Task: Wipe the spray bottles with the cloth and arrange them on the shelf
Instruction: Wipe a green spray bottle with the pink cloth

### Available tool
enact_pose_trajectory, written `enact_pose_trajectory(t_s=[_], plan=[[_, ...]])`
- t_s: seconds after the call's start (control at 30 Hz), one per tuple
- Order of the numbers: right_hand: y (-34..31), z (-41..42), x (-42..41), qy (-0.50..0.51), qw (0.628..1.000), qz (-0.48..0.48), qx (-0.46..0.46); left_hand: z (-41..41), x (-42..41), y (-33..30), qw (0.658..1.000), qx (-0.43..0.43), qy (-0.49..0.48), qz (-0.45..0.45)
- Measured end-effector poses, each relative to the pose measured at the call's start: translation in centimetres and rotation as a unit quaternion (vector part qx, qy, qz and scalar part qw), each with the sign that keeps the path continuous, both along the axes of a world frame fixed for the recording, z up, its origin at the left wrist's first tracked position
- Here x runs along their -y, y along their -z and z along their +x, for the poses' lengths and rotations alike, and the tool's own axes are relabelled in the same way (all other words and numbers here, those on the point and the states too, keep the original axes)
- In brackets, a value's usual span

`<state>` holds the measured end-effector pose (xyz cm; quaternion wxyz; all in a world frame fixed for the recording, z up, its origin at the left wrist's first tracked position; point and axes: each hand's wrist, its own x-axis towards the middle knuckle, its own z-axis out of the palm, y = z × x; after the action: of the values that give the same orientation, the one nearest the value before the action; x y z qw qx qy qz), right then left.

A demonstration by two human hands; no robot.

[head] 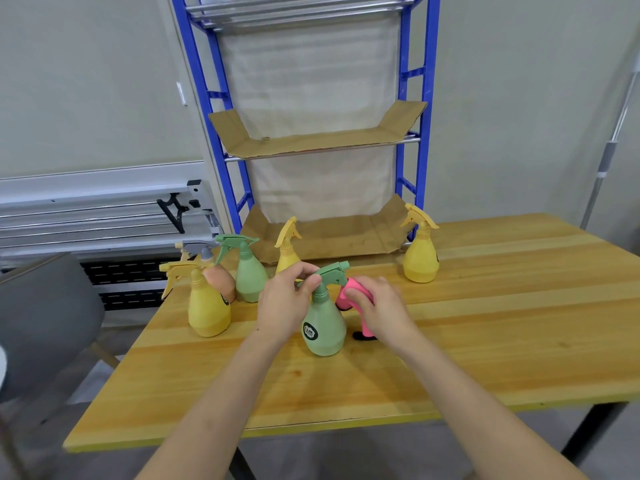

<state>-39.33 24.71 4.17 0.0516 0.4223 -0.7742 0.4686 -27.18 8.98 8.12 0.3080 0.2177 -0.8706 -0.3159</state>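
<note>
- My left hand [284,303] has its fingers [304,277] curled narrow around the trigger head of the near green bottle [323,327], thumb and forefinger pinching just under the nozzle
- That near green bottle stands upright on the wooden counter [485,323], its round black label turned toward me
- My right hand [375,308] grips the pink cloth [349,294], fingers folded over the top of it, and the cloth is pressed against the right side of the bottle's neck and trigger
- A strip of pink hangs below my right palm, and a small black edge [363,337] shows on the counter beneath it; I cannot tell what that dark piece is
- To my left, four more bottles stand grouped near the counter's far left corner: a yellow bottle [207,311] closest to me, a peach bottle with a grey head [218,278] just behind it, a second green bottle [249,275] beside that, and another yellow bottle [287,252] partly hidden behind my left hand
- A lone yellow bottle [420,254] stands well apart to the right, near the back edge of the counter
- The blue-framed shelf [412,74] rises behind the counter; its cardboard-lined levels [311,143] hold no bottles that I can see
- A grey chair [45,317] sits off the counter's left end
</note>
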Motion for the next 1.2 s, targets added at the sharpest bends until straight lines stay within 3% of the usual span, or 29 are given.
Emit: enact_pose_trajectory(t_s=[0.13, 0.3, 0.67, 0.9, 1.03, 1.2], plan=[[0.3, 0.1, -0.3, 0.003, 0.999, -0.003, 0.047, 0.1, -0.3, -0.3, 1.000, -0.005, -0.003, 0.011], [2.3, 1.0, -1.7, 0.011, 0.979, -0.018, 0.202, 0.0, -0.9, -0.9, 0.998, -0.025, -0.010, 0.057], [1.6, 5.5, -1.2, 0.023, 0.953, -0.237, 0.186, 1.9, -2.7, 1.3, 0.970, -0.135, -0.017, 0.203], [2.9, 6.1, 1.4, 0.019, 0.986, -0.121, 0.114, 2.3, -2.0, 3.2, 0.986, -0.085, 0.038, 0.139], [3.2, 5.7, 1.1, -0.001, 0.976, -0.134, 0.173, 1.9, -2.0, 2.7, 0.988, -0.074, 0.048, 0.124], [2.9, 5.2, 1.7, -0.011, 0.976, -0.103, 0.190, 0.6, -2.3, 2.1, 0.995, -0.054, -0.017, 0.081]])
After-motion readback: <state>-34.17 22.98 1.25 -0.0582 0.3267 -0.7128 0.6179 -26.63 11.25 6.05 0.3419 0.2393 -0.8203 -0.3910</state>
